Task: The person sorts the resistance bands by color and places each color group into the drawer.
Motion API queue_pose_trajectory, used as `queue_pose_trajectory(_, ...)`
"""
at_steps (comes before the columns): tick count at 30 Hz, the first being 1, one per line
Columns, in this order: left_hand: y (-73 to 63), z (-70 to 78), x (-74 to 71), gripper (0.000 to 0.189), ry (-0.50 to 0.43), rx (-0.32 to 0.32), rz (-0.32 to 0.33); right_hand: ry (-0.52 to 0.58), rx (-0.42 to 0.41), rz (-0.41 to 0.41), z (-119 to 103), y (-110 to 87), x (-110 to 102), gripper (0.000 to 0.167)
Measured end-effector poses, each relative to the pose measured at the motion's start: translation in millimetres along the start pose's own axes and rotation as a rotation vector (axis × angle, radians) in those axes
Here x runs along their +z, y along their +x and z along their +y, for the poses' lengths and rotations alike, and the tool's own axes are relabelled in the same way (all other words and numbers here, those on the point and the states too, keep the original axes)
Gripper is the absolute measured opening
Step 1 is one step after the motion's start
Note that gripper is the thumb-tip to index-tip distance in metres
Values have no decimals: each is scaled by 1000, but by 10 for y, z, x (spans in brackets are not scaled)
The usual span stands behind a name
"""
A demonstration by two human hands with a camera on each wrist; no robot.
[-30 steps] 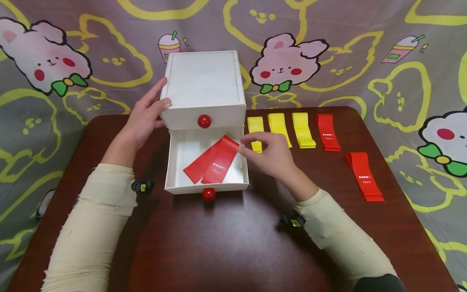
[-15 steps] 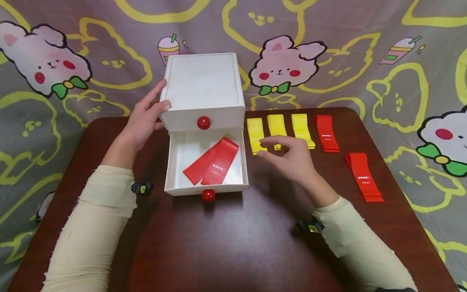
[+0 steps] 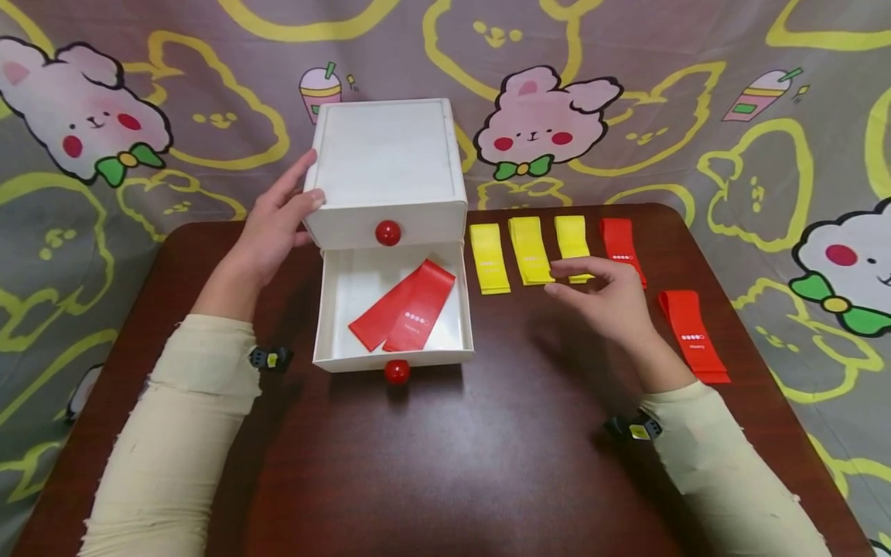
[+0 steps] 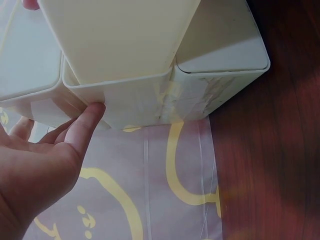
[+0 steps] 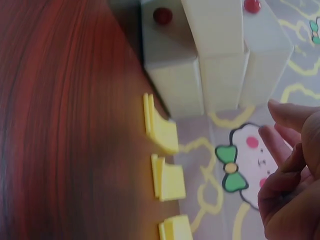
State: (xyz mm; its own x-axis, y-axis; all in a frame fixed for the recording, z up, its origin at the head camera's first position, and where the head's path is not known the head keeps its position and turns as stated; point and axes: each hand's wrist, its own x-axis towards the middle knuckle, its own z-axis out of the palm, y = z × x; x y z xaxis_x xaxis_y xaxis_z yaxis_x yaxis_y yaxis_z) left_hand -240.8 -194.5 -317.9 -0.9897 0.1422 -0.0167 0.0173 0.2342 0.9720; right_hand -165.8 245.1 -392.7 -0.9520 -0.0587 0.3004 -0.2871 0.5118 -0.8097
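A white drawer box (image 3: 386,151) with red knobs stands at the back of the table, its drawer (image 3: 337,309) pulled out below the upper one. Inside the drawer lies a folded red resistance band (image 3: 421,309) marked with dots. My left hand (image 3: 274,224) rests against the box's left side, fingers spread along it; the left wrist view shows a fingertip (image 4: 95,111) at the side wall. My right hand (image 3: 612,298) holds nothing, thumb and forefinger apart, over the table by the yellow bands. It partly covers a yellow band (image 3: 572,232) and a red band (image 3: 618,236).
Two more folded yellow bands, a left one (image 3: 490,259) and a middle one (image 3: 530,251), lie in a row right of the box. Another red band (image 3: 692,336) lies nearer the table's right edge. A patterned cloth (image 3: 592,46) hangs behind the brown table (image 3: 418,480).
My right hand has moved away from the red band in the drawer, rightward past the yellow bands. The left hand stays at the box, and the drawer stays pulled out.
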Motion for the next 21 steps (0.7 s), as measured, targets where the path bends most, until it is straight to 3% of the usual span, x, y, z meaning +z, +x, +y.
queue_pose_trajectory(5,-5,6,-7,58,-4,4,-1,11,27,-16,173,-1,-130,36)
queue_pose_trajectory(13,-6,0,-7,57,-2,4,2,-80,77,12,496,-38,-462,37)
queue_pose_trajectory(21,-12,0,-10,57,19,-3,0,-126,189,20,766,-67,-766,42)
